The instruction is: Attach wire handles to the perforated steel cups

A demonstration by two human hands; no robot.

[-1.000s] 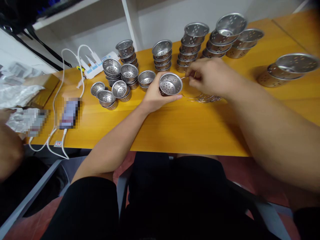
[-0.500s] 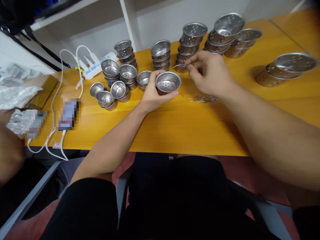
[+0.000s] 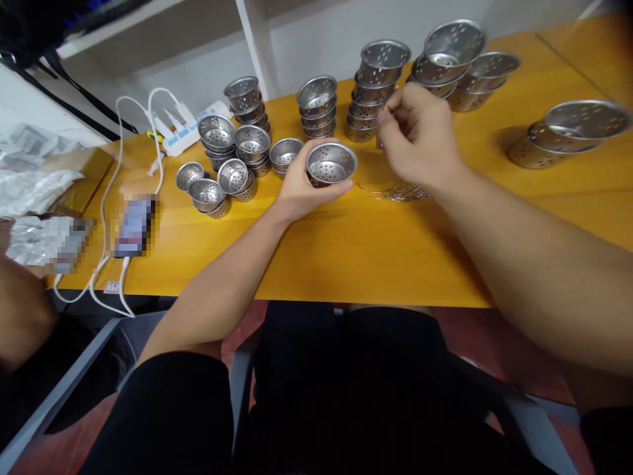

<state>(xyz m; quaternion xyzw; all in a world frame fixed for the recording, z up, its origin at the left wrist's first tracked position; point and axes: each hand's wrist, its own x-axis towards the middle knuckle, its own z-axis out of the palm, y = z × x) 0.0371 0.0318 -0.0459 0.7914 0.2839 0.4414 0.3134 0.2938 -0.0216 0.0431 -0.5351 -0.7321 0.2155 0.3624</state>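
My left hand (image 3: 301, 188) is wrapped round a small perforated metal cup (image 3: 331, 163), thumb and fingers on opposite sides, with the open top facing up. To its right and raised above the table, my right hand (image 3: 413, 135) is closed in a pinch. A thin metal wire showed between those fingertips half a second ago; at this moment it is mostly hidden. Below the right hand lies a loose bunch of thin wires (image 3: 398, 192), partly covered by that hand. A stack of perforated cups (image 3: 363, 105) stands just behind the right fingertips.
More stacked cups (image 3: 316, 105) line the back, with smaller cups (image 3: 206, 194) at left. Two nested larger cups (image 3: 568, 135) stand at right. A phone (image 3: 134, 227), white cables and a power strip (image 3: 182, 135) lie at left. Another person's arm (image 3: 22, 310) is at the left edge.
My right hand has shifted slightly right, away from the cup, and its wire no longer shows clearly. The left hand keeps its hold on the cup.
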